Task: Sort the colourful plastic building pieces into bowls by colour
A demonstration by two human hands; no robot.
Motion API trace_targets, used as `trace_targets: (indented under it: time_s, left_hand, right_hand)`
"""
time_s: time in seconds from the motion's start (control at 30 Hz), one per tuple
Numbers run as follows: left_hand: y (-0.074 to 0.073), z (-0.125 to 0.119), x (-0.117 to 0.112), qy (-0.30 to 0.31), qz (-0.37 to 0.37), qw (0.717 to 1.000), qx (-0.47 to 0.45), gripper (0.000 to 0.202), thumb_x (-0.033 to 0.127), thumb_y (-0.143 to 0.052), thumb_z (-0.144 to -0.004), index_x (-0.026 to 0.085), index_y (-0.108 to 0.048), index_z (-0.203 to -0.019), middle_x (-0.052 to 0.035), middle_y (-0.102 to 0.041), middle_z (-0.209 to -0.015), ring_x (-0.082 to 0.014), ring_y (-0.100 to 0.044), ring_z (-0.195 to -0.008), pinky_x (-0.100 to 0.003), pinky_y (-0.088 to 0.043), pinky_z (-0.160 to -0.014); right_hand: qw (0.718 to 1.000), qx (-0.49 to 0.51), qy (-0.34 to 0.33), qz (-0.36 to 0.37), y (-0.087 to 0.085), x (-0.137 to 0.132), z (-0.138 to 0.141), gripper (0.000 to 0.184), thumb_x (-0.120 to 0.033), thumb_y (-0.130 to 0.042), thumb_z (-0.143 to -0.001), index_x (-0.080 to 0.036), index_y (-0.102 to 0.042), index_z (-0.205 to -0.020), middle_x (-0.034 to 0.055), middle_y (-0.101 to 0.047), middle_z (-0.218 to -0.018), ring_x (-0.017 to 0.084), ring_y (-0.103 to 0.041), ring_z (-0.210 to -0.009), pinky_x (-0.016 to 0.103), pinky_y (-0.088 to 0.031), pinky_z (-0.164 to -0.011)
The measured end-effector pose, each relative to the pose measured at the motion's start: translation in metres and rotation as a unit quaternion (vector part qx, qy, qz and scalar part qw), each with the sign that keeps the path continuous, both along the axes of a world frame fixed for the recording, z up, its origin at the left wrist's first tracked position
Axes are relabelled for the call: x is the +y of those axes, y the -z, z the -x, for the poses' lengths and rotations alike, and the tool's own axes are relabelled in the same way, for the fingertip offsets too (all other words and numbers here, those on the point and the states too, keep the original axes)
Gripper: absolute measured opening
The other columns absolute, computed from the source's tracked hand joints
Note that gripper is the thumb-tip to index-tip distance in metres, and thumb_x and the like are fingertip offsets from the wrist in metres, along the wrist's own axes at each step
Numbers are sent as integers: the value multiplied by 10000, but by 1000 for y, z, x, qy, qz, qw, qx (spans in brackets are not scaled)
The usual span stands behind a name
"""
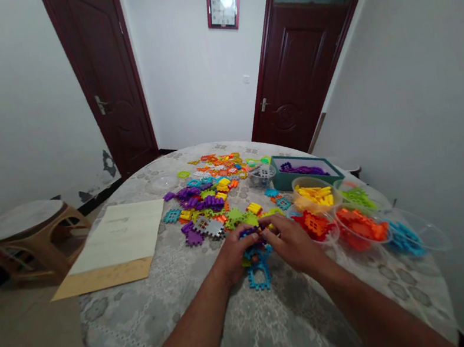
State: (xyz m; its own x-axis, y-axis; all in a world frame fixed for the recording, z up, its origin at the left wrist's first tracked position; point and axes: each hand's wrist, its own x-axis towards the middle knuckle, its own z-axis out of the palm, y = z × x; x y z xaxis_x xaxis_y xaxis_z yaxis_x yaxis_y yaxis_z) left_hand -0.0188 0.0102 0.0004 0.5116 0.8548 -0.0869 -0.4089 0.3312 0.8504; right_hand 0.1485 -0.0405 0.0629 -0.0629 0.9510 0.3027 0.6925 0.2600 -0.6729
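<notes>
Both hands meet near the middle of the table over a small cluster of interlocking plastic building pieces. My left hand is closed round a purple piece, its thumb on top. From the right, my right hand pinches at the same cluster with thumb and fingers; the fingertips partly hide what they grip. Below the fingers hangs a blue square-framed building piece with toothed edges, joined to or touching the cluster. Just beyond the hands lie lime green building pieces and a yellow piece.
A heap of purple pieces spreads beyond the hands. At right stand clear tubs of yellow pieces, orange pieces and blue pieces, with a green box behind. Paper sheets lie left; a stool stands beside the table.
</notes>
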Motion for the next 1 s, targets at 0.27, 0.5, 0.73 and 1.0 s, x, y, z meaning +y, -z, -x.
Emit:
trace_targets:
  time_s: [0.27,0.5,0.73,1.0]
  left_hand:
    - [-1,1,0,12,5,1000,-18,362,348,-874,-749,177,-686,-1007,-49,-712,-878,-161,-666,-687,-203,-435,-449]
    - [-7,2,2,-6,105,990,-92,342,468,-692,-920,131,-709,-971,-97,-722,-828,-177,-660,-611,-226,-445,-415]
    - [-8,9,8,12,132,983,-129,284,297,-582,-919,98,-724,-1064,-120,-718,-864,-200,-686,-634,-236,-454,-399]
    - [-6,6,4,4,94,991,-91,267,297,-708,-918,134,-716,-1129,-80,-686,-930,-147,-675,-651,-187,-427,-394]
  right_hand:
    - [994,76,-8,78,18,4,-9,308,-308,-590,-955,-235,-691,-1236,44,-747,-1008,186,-696,-824,308,-569,-723]
    - [960,230,14,159,8,-2,-11,344,-378,-612,-907,-216,-648,-1207,-37,-621,-735,148,-611,-585,237,-496,-477]
    - [968,203,-2,149,-9,-16,-23,229,-301,-615,-882,-228,-657,-1095,-40,-630,-779,123,-606,-595,209,-477,-467]
    - [965,232,112,47,-51,58,-105,300,-249,-682,-851,-165,-670,-1138,10,-694,-750,134,-664,-606,220,-555,-547]
